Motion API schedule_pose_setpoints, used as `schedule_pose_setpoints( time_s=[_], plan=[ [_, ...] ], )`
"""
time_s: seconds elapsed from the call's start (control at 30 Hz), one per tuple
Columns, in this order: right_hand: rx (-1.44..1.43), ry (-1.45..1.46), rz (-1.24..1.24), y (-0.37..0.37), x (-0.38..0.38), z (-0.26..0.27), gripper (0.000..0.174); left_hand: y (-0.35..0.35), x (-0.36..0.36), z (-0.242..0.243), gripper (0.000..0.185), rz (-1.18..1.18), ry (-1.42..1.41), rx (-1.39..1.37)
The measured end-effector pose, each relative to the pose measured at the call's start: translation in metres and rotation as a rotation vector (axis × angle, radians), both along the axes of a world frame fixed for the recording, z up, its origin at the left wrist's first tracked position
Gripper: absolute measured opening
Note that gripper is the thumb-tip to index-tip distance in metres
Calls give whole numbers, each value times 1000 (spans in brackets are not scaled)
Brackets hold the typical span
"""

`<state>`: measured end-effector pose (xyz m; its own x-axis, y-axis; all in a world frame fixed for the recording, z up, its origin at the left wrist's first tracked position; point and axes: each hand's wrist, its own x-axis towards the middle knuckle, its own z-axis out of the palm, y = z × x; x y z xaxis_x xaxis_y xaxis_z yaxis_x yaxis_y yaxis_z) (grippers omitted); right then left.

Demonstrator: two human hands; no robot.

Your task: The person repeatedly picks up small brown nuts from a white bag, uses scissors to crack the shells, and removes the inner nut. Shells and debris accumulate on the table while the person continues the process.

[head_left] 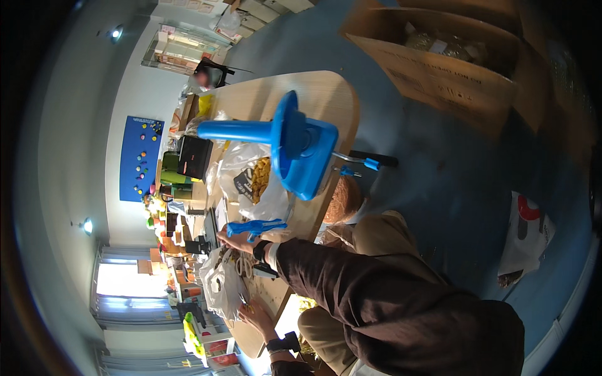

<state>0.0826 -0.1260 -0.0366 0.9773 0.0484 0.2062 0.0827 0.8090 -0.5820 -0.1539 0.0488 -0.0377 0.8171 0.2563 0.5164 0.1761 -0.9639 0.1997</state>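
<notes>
My left hand (256,317) is at the table's edge, its fingers closed around a small tool (243,303) with a thin metal tip, beside a white plastic bag (223,286). My right hand (237,240) reaches over the table, partly covered in view by a blue plastic tool (256,227); whether it grips anything is unclear. Light cord (245,265) lies between the hands. A blue plastic yarn winder (301,150), with a long cone and a metal crank, stands at the table's rounded end. Beside it, a clear bag (277,207) contains small yellow-brown pieces (261,181).
The pale wooden table (324,89) carries a black box (194,157) and other items. On the floor are an open cardboard box (442,80), a ball of brown material (343,199) and a white printed bag (524,239). Another person (203,79) is at the far end.
</notes>
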Motion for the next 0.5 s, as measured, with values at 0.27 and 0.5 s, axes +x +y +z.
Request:
schedule_pose_setpoints(
  time_s=[0.27,0.5],
  plan=[
    [143,-28,212,-22,5,30,28,4,2,5,55,-9,-8,183],
    [275,-42,278,-54,12,51,30,18,4,8,54,13,79,88]
  ],
)
